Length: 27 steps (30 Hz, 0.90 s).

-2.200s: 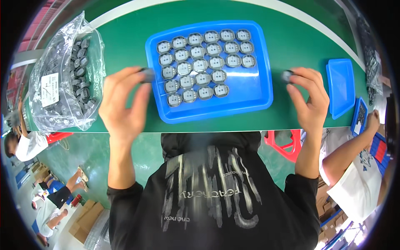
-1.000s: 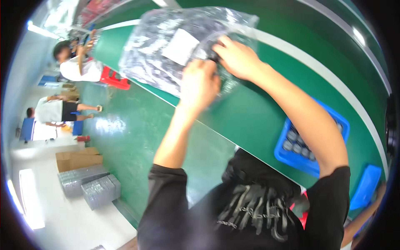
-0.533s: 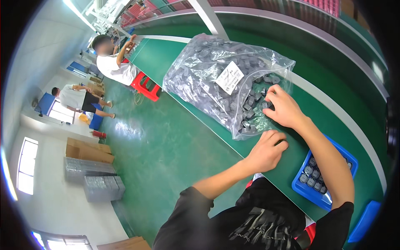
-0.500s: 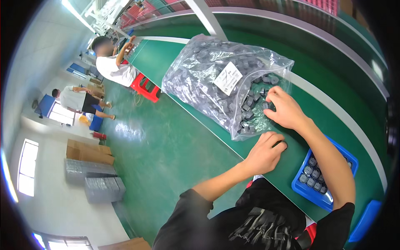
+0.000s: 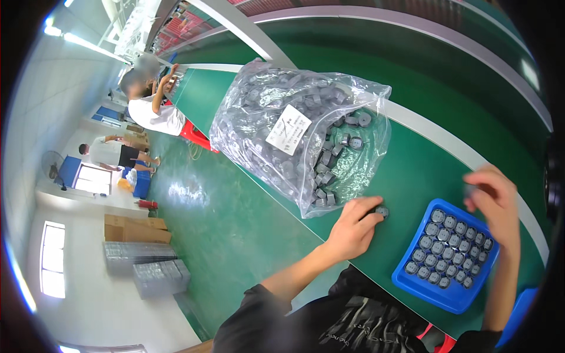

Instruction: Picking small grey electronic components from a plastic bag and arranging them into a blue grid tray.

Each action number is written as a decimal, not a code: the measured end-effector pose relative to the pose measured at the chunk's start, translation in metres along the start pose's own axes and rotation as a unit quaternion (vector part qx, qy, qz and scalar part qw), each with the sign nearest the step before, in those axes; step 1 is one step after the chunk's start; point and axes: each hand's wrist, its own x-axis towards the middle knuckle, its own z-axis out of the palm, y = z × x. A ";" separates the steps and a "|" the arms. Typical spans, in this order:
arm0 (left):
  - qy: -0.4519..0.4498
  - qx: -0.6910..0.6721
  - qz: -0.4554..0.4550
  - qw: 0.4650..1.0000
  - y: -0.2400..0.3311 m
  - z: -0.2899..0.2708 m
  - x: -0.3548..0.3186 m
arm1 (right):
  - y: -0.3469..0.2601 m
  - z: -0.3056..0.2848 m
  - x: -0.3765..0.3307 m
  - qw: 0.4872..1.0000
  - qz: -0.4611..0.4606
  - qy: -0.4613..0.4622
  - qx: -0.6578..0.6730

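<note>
Grey round part lies pinched at left hand fingertips on bench, just left of blue tray; right hand curled above tray, contents indiscernible.

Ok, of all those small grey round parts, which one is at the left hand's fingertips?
The lone grey round part lying on the green belt, just outside the clear bag's mouth. The left hand touches it; the others sit inside the bag or in the blue tray.

Stacked cardboard boxes, red stool
</note>
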 end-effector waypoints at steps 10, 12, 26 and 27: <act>-0.007 0.067 -0.003 0.998 0.004 -0.005 0.015 | 0.056 -0.039 -0.244 0.874 0.201 0.366 -0.248; -0.036 0.075 -0.031 0.996 0.008 -0.007 0.017 | 0.053 -0.026 -0.263 0.814 0.172 0.320 -0.454; -0.046 0.185 0.002 0.982 0.001 0.000 0.007 | 0.040 -0.004 -0.269 0.801 0.055 0.283 -0.524; -0.049 0.178 0.006 0.983 -0.001 0.004 0.007 | 0.040 -0.006 -0.272 0.797 0.061 0.286 -0.528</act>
